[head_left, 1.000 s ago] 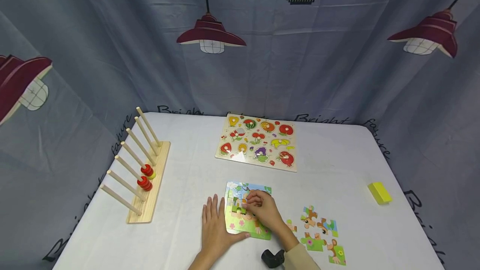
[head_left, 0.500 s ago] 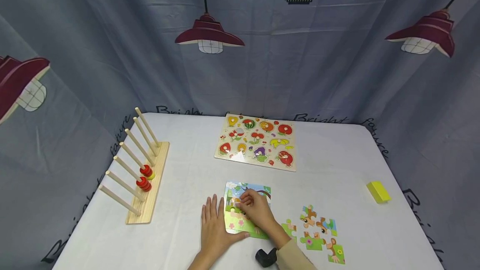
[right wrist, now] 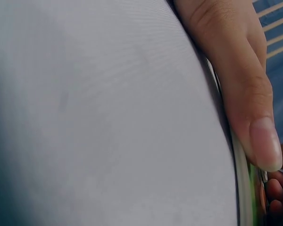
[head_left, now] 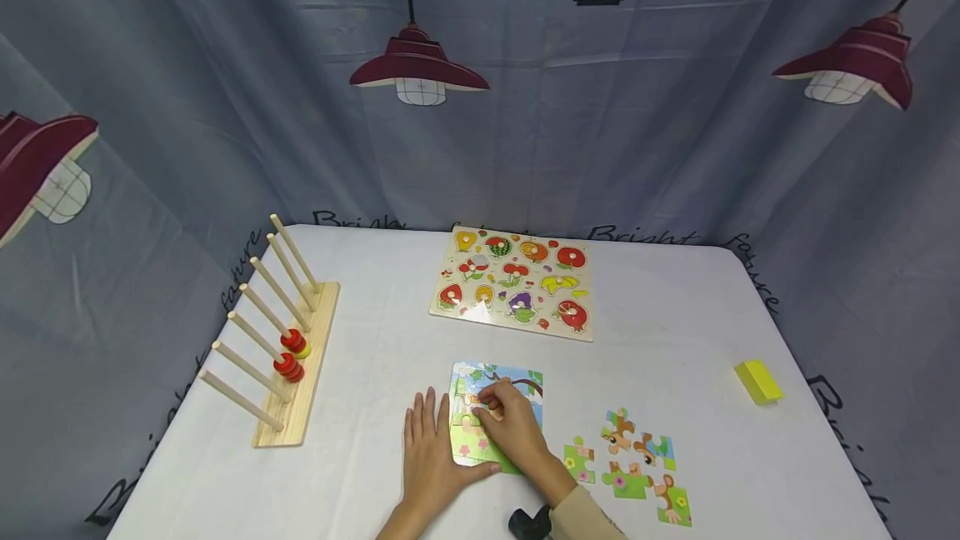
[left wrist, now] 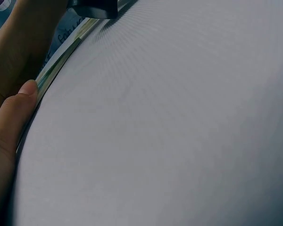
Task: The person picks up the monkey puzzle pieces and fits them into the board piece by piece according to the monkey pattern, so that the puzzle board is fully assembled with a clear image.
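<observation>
A small jigsaw board [head_left: 525,380] with a tree branch, sky and grass picture lies at the front middle of the table. My left hand [head_left: 433,452] lies flat along its left side, fingers spread, thumb reaching along its lower edge. Over the middle of the board, my right hand [head_left: 512,427] has thumb and curled fingers together at a puzzle piece; the hand covers most of it. In the right wrist view the right thumb [right wrist: 262,136] points down at the board's edge. The left thumb [left wrist: 21,101] touches the board's edge in the left wrist view.
Several loose jigsaw pieces [head_left: 628,483] lie to the right of the board. Behind it is a fruit peg puzzle [head_left: 512,283]. A wooden peg rack [head_left: 318,332] with red and yellow rings stands left. A yellow block [head_left: 759,382] lies far right. A patterned curtain [head_left: 622,148] hangs behind.
My right hand has moved left across the board and now stays near its middle. A loose piece at the right, partly covered before by the forearm, shows fully. The left hand has not moved.
</observation>
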`<state>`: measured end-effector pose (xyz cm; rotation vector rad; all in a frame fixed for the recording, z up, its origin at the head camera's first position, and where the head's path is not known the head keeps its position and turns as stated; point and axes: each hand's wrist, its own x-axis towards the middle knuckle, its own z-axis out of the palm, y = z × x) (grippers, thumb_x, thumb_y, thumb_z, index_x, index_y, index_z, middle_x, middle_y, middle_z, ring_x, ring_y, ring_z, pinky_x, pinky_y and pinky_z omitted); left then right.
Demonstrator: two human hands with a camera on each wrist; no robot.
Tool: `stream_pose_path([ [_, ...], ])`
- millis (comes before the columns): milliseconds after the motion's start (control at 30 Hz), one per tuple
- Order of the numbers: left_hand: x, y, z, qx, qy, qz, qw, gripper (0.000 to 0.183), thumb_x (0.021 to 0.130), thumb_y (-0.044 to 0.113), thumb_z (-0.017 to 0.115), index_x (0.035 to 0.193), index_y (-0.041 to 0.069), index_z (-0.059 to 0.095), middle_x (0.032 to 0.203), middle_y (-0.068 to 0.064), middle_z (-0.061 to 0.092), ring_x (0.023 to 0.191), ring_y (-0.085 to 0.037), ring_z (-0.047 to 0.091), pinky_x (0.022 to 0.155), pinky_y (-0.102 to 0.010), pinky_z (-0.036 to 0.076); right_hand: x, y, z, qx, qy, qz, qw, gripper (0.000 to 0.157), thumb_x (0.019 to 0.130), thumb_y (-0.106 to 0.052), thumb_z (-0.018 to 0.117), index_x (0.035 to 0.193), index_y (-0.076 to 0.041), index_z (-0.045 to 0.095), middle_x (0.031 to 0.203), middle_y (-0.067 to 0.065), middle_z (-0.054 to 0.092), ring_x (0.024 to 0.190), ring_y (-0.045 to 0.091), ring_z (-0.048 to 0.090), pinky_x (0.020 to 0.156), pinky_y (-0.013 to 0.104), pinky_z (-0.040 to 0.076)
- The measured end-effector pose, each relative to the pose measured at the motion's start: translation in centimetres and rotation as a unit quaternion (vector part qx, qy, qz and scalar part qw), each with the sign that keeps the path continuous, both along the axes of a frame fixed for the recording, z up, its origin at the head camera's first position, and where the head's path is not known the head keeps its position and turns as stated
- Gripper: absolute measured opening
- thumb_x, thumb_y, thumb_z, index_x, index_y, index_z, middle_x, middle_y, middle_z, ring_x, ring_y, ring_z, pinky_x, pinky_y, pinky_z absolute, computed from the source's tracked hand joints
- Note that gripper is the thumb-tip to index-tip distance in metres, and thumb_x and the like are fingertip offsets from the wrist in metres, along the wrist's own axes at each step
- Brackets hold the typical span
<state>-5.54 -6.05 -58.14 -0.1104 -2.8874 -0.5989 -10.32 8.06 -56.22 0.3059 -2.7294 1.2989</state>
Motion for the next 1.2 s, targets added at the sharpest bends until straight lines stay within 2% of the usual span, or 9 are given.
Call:
stream_pose_path([
  [167, 0.0, 0.0, 0.0, -0.005, 0.001, 0.001, 1.0, 0.126, 0.046, 0.087, 0.055, 0.138, 0.003, 0.034, 0.146, -0.02, 0.027, 0.138, -0.035, 0.016, 0.112, -0.048, 0.012, 0.1, -0.1, 0.1, 0.017, 0.009, 0.003, 1.0, 0.016, 0.076, -0.016, 0.072, 0.089, -0.014, 0.062, 0.08, -0.005, 0.057, 0.071, 0.005, 0.051, 0.061, 0.016, 0.045],
  [300, 0.1, 0.0, 0.0, -0.005, 0.0, -0.002, 1.0, 0.127, 0.047, 0.088, 0.052, 0.138, 0.002, 0.034, 0.146, -0.02, 0.027, 0.138, -0.036, 0.016, 0.111, -0.049, 0.013, 0.6, 0.0, 0.4, 0.063, 0.053, 0.013, 0.996, 0.009, 0.08, -0.016, 0.068, 0.088, -0.015, 0.064, 0.085, -0.006, 0.057, 0.083, 0.008, 0.054, 0.072, 0.024, 0.049],
  [433, 0.1, -0.1, -0.1, -0.01, 0.001, -0.005, 0.9999, 0.126, 0.047, 0.089, 0.05, 0.138, 0.002, 0.034, 0.146, -0.021, 0.026, 0.138, -0.036, 0.016, 0.11, -0.05, 0.014, 1.5, 0.2, 0.7, 0.129, 0.122, 0.04, 0.983, 0.009, 0.08, -0.02, 0.067, 0.089, -0.018, 0.066, 0.094, -0.007, 0.06, 0.096, 0.011, 0.055, 0.085, 0.033, 0.047],
  [533, 0.2, -0.2, -0.2, -0.024, 0.018, -0.008, 0.9995, 0.124, 0.049, 0.087, 0.052, 0.136, 0.0, 0.036, 0.145, -0.023, 0.028, 0.137, -0.038, 0.019, 0.11, -0.049, 0.016, 2.3, 0.3, 0.9, 0.163, 0.147, 0.08, 0.972, 0.013, 0.082, -0.022, 0.065, 0.094, -0.018, 0.067, 0.105, -0.005, 0.061, 0.103, 0.012, 0.055, 0.089, 0.035, 0.046],
  [667, 0.2, -0.2, -0.4, -0.038, 0.044, -0.012, 0.9982, 0.12, 0.049, 0.08, 0.059, 0.135, -0.001, 0.037, 0.143, -0.025, 0.03, 0.134, -0.041, 0.023, 0.111, -0.048, 0.014, 3.3, 0.3, 1.0, 0.187, 0.138, 0.142, 0.962, 0.023, 0.087, -0.025, 0.059, 0.107, -0.015, 0.065, 0.124, 0.0, 0.058, 0.119, 0.019, 0.05, 0.098, 0.041, 0.041],
  [800, 0.3, -0.2, -0.4, -0.038, 0.045, -0.013, 0.9982, 0.117, 0.05, 0.075, 0.064, 0.135, -0.001, 0.036, 0.144, -0.025, 0.029, 0.134, -0.041, 0.022, 0.112, -0.047, 0.011, 4.0, 0.3, 0.9, 0.215, 0.119, 0.178, 0.953, 0.033, 0.091, -0.03, 0.052, 0.119, -0.014, 0.059, 0.133, 0.001, 0.052, 0.127, 0.024, 0.044, 0.102, 0.048, 0.037],
  [1033, 0.2, -0.2, -0.3, -0.028, 0.034, -0.014, 0.9989, 0.115, 0.051, 0.072, 0.067, 0.135, 0.0, 0.037, 0.144, -0.024, 0.029, 0.135, -0.04, 0.021, 0.108, -0.05, 0.018, 4.3, 0.3, 0.7, 0.234, 0.107, 0.188, 0.948, 0.037, 0.096, -0.034, 0.04, 0.126, -0.016, 0.054, 0.136, 0.001, 0.048, 0.129, 0.024, 0.041, 0.102, 0.051, 0.035],
  [1200, 0.2, -0.2, -0.5, -0.027, 0.052, -0.013, 0.9982, 0.114, 0.05, 0.072, 0.066, 0.134, -0.001, 0.039, 0.143, -0.024, 0.031, 0.134, -0.041, 0.023, 0.108, -0.05, 0.018, 4.4, 0.1, 0.9, 0.235, 0.096, 0.187, 0.949, 0.04, 0.097, -0.036, 0.035, 0.127, -0.016, 0.052, 0.138, 0.0, 0.047, 0.13, 0.025, 0.039, 0.102, 0.052, 0.033],
])
